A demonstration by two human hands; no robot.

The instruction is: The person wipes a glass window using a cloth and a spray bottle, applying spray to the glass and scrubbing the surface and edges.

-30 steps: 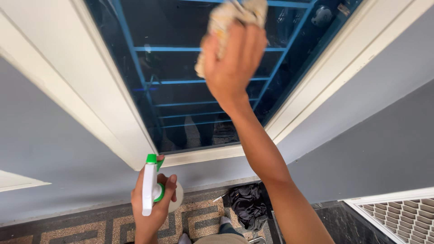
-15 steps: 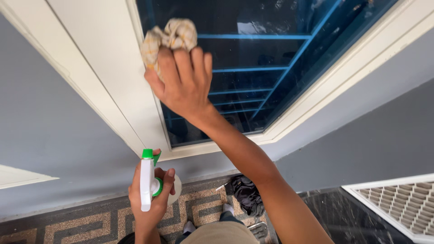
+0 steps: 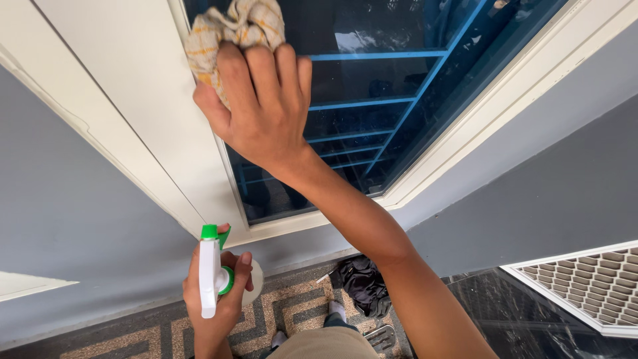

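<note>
Right hand clenched on yellow checked cloth, pressed at window pane left edge against white frame. Left hand gripping spray bottle below sill; open glass rightward.

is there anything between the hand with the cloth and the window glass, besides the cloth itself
Nothing visible. The right hand presses the crumpled beige checked cloth straight against the dark glass pane beside the white window frame. The blue bars seem to lie behind the glass.

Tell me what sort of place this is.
Probably a house's outside wall: a white-framed glass window set in a grey wall, with a patterned tiled floor below.
</note>
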